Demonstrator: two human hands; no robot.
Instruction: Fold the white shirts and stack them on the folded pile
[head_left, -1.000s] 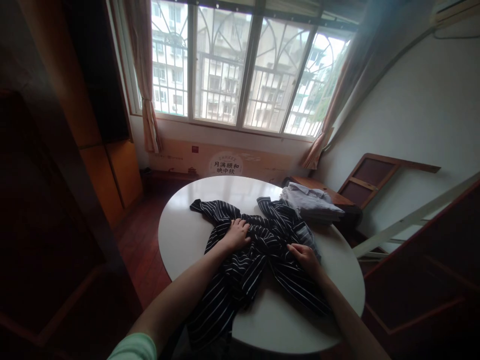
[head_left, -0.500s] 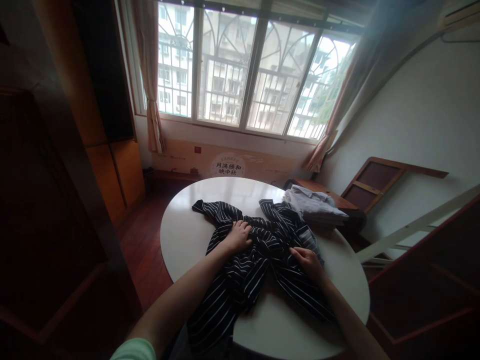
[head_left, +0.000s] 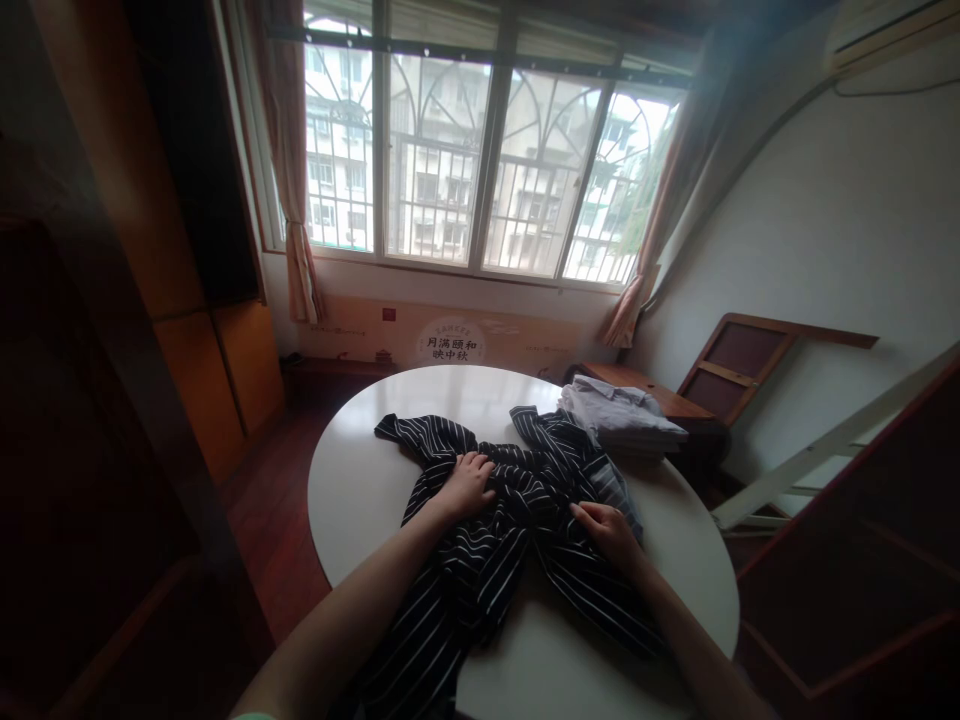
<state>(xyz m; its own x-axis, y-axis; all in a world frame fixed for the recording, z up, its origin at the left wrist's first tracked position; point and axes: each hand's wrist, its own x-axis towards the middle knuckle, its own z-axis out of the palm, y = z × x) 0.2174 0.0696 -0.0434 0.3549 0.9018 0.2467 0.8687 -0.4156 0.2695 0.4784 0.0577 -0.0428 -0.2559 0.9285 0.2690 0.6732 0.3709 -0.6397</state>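
A crumpled black garment with white stripes (head_left: pixel 495 590) is spread over the round white table (head_left: pixel 352 480), its lower left part hanging toward the near edge. I cannot tell what kind of garment it is. My left hand (head_left: pixel 469 487) rests palm down on its upper middle, fingers stretched over the folds. On the right side, my right hand (head_left: pixel 607 528) pinches a bit of the striped cloth between thumb and fingers. A patch of grey cloth (head_left: pixel 613 485) shows beside the garment, above my right hand.
Folded pale clothes (head_left: pixel 619 415) are stacked at the table's back right edge. Behind them stands a low wooden cabinet (head_left: pixel 645 388). A pale ladder-like frame (head_left: pixel 817 465) leans at the right. Orange cupboards (head_left: pixel 251 370) stand to the left, and a barred window (head_left: pixel 435 160) lies ahead.
The view has tilted up slightly, so the scene sits a little lower and further left. Both hands keep their places on the striped garment, which looks nearly the same.
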